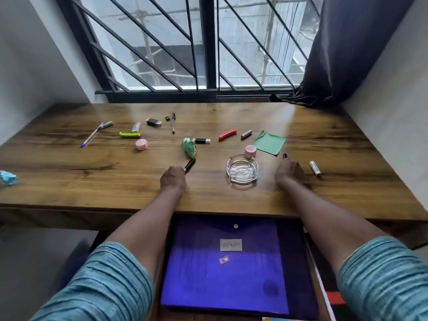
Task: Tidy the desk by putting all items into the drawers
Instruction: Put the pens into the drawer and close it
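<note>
Left hand (172,179) fisted on black pen (190,165); right hand (290,173) curled round dark item (unidentifiable), 3 o'clock of ashtray (242,168), on counter (92,181).

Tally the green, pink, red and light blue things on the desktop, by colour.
Green: 3 (folded strip, crumpled wad, square sheet)
Pink: 2 (small jars)
Red: 1 (bar)
Light blue: 1 (crumpled paper)
Total: 7
</note>
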`<state>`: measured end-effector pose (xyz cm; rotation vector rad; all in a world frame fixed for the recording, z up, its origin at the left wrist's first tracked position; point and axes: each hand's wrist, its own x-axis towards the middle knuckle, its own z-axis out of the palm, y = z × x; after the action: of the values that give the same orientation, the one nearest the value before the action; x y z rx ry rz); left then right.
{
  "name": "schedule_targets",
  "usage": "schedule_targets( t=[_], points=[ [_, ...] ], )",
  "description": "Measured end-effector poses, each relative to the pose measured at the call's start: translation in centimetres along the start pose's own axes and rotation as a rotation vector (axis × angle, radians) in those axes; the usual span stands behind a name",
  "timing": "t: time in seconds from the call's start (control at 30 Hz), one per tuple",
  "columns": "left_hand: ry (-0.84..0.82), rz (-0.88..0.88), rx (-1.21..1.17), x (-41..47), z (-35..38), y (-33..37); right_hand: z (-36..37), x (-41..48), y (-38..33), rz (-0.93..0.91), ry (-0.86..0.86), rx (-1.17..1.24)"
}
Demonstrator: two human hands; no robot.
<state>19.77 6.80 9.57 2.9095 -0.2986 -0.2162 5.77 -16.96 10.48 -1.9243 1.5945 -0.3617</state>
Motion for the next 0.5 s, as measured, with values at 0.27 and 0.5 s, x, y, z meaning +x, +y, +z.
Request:
schedule_targets(
  t=[0.27,0.5],
  points=[
    [0.02,-0.015,-0.157,-5.9,-1.5,-2.9,-3.0,-6.4,3.8,0.027,-0.039,0.116],
    [-0.063,0.063,-0.311,-16.9,-0.6,-7.5,-4.3,-19.4,8.9,-0.129,-0.059,-0.115]
  ],
)
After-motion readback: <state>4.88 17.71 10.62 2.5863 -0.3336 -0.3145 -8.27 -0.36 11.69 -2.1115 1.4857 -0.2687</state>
